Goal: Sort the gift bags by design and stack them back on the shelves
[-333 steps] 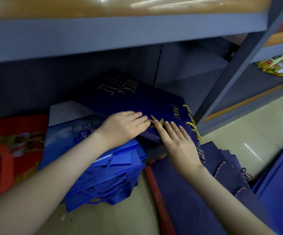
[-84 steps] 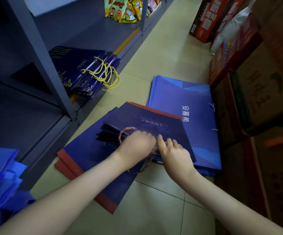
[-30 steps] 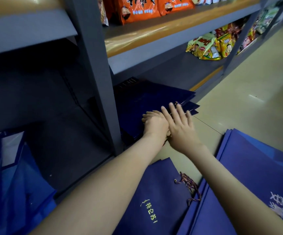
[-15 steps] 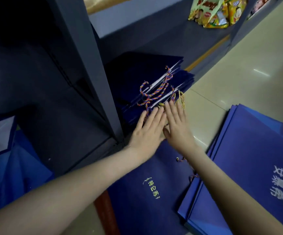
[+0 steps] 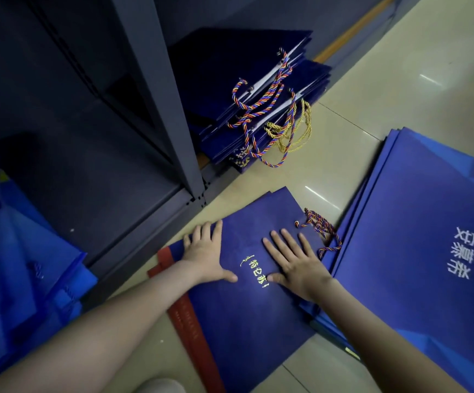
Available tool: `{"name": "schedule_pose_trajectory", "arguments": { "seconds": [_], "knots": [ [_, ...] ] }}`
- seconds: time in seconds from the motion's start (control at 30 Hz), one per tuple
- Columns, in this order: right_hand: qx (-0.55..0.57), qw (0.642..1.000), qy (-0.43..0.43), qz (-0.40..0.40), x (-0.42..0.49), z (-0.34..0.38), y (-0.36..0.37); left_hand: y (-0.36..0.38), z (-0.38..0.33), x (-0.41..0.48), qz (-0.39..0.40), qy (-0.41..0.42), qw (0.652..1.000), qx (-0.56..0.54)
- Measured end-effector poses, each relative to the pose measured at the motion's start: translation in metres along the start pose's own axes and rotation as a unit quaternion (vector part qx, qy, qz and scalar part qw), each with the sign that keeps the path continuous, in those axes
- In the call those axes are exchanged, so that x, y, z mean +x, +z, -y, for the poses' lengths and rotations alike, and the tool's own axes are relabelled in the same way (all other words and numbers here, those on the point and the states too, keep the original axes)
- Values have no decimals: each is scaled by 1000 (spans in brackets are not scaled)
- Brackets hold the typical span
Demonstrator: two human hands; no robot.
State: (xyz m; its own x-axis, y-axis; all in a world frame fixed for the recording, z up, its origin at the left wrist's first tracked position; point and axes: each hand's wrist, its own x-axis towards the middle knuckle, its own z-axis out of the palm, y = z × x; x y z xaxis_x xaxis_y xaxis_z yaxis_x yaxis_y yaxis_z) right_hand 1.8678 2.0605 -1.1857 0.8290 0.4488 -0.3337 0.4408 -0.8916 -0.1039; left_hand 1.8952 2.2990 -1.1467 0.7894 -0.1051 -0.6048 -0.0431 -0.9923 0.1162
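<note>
- Lying flat on the floor just in front of the grey shelf post [image 5: 159, 95], the navy gift bag [image 5: 244, 316] with gold lettering topped a pile; the number of bags beneath could not be told, and only red edges [image 5: 193, 341] showed at its left side.
- Right of the post, a stack of dark navy bags [image 5: 230, 66] sat on the bottom shelf, twisted multicoloured handles [image 5: 258, 109] and yellow cords [image 5: 295, 131] spilling forward; its print was mostly hidden.
- Well right of the post, brighter blue bags [image 5: 414, 279] with white lettering ran out of frame.
- Left of the post, light blue bags [image 5: 17, 265] were cut off by the frame edge.
- The left hand [image 5: 204, 256] lay flat at the navy bag's left edge, fingers straight, thumb spread.
- The right hand [image 5: 295, 265] pressed flat on the same bag, fingers splayed, just beside its handle [image 5: 321, 231].
</note>
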Motion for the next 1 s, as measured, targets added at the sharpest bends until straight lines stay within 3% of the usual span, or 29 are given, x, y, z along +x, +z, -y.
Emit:
{"name": "schedule_pose_trajectory", "arguments": {
  "seconds": [0.23, 0.4, 0.5, 0.67, 0.8, 1.0],
  "knots": [
    [-84, 994, -62, 19, 24, 20, -55, -11, 10, -7, 4, 4, 998, -70],
    [-207, 961, -168, 69, 59, 55, -98, -6, 5, -39, -29, 1, 992, -122],
    [-175, 958, -207, 97, 67, 66, -117, -17, -1, -60, -41, 32, 989, -135],
    [-175, 957, -200, 119, 54, 76, -155, -38, -19, -95, -95, 53, 991, -82],
    [-173, 965, -188, 60, 22, 68, -172, -52, -35, -122, -156, 76, 984, -40],
    [-137, 959, -154, -197, -56, 49, -193, -93, -68, -177, -212, 118, 968, 59]
  ]
}}
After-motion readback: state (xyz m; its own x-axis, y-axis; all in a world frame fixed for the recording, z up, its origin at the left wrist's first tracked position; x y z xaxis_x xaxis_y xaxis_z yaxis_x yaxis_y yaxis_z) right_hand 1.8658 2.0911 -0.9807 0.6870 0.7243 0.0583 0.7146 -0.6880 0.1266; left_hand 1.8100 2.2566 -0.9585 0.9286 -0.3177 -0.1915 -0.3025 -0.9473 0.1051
